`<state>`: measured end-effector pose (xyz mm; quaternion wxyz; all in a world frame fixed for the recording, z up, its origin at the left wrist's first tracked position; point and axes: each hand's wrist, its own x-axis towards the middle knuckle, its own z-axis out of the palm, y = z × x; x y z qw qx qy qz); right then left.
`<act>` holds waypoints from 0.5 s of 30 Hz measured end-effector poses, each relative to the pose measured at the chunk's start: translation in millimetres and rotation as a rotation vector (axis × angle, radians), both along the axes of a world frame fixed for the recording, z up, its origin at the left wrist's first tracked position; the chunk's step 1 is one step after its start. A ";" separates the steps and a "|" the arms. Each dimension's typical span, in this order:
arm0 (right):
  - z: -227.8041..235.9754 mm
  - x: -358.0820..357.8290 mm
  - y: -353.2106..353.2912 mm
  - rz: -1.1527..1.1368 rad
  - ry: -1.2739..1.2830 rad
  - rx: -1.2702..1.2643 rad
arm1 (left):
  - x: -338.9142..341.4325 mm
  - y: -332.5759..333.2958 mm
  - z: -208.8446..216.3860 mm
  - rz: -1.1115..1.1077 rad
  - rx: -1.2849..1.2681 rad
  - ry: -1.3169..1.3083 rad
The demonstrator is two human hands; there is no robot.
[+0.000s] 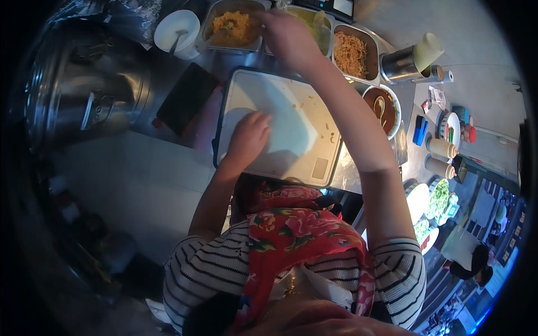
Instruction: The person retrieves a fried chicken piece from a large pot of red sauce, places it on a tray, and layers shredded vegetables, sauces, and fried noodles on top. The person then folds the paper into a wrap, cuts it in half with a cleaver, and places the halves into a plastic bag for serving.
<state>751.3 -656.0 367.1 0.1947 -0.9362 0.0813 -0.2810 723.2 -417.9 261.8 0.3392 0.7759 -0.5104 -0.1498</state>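
A white cutting board (302,112) with a dark rim lies in front of me, with a few brown crumbs on its right part. My left hand (250,134) hovers over its left half, fingers loosely bent and nothing visible in them. My right arm stretches across the board's right side. At the far edge, my right hand (287,38) reaches over the metal food pans, beside one with orange-yellow shredded food (231,25). Its fingers are blurred in shadow, and I cannot see whether they grip anything. Behind the wrist, another pan (320,28) holds something yellowish-green.
A white bowl with a spoon (177,33) stands at the far left, near a large steel pot (89,84) and a dark block (186,98). Rightward are a pan of brownish shreds (351,54), a sauce bowl (382,109), a steel canister (400,63) and squeeze bottles (441,147).
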 end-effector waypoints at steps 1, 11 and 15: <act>-7.9 -24.3 0.3 0.053 0.147 0.039 | 3.3 2.5 -1.5 0.034 -0.033 0.051; -134.2 -150.0 51.7 -0.099 0.413 0.275 | -1.0 -31.7 -4.6 -0.123 0.032 -0.009; -89.5 -136.5 45.8 -0.017 0.298 0.324 | -23.8 -14.0 -0.3 -0.161 0.185 -0.091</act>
